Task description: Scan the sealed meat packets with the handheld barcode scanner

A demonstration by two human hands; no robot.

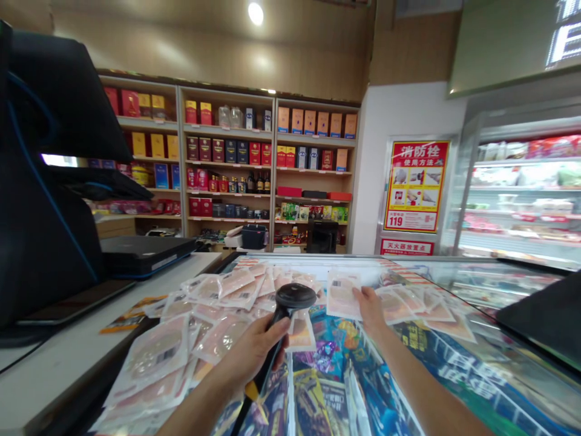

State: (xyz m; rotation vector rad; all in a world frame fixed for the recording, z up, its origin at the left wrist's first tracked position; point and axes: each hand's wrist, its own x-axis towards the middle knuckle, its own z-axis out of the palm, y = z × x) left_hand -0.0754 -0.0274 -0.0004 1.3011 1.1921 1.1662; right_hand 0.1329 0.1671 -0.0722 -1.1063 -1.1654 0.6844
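Note:
My left hand (261,348) is wrapped round the handle of a black barcode scanner (295,295), its head tilted up and away from me. Between the thumb and fingers of my right hand (371,309) is the edge of a flat, clear plastic packet (344,293) with a small barcode. A heap of similar packets (231,284) covers the left part of the glass freezer top. More packets (424,303) lie fanned out to the right of my right hand. One packet (301,332) sits just below the scanner head.
Under the glass lie colourful ice-cream wrappers (327,387). A white counter (49,375) on the left carries a black checkout terminal (54,181) and an orange packet (129,315). A black panel (544,321) stands at the right. Shelves of boxes (227,151) line the back wall.

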